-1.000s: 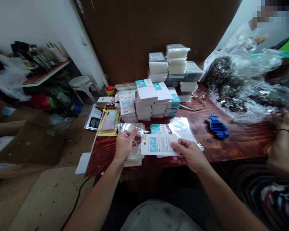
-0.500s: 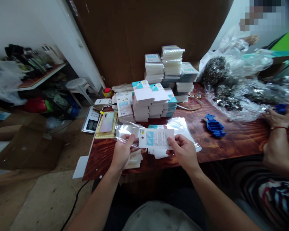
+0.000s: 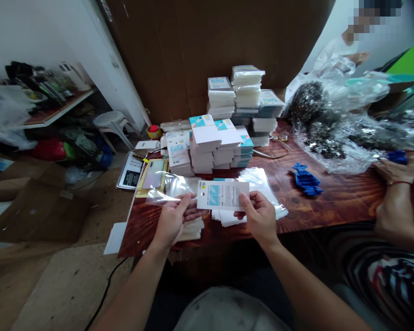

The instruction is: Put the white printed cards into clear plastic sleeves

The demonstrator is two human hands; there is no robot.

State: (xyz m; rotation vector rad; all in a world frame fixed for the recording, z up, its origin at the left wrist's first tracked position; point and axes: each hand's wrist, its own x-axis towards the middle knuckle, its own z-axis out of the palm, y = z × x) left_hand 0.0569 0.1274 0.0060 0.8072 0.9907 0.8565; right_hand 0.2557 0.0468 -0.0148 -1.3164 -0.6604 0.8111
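My right hand (image 3: 258,214) pinches the right end of a printed packaging card (image 3: 224,195), white with a light-blue picture and a small hole. A clear plastic bag (image 3: 177,186) is gripped in my left hand (image 3: 172,218), at the card's left end. The bag's clear film spreads out to the left; whether the card's tip sits inside its mouth I cannot tell. Below the card lie clear bags and white cards (image 3: 267,195) on the wooden table (image 3: 331,216). A small pile of whitish pieces (image 3: 192,230) lies under my left hand.
Stacks of cards (image 3: 207,147) and bagged stacks (image 3: 246,87) stand behind. A phone (image 3: 153,174) lies at the left, a blue plastic part (image 3: 307,179) at the right. Bags of small shiny metal pieces (image 3: 310,99) fill the back right. A co-worker's hand (image 3: 398,170) is at the right edge.
The card has shifted slightly left and up in my right hand. My left hand has moved left, and the bag's film now reaches further left, over the phone's edge.
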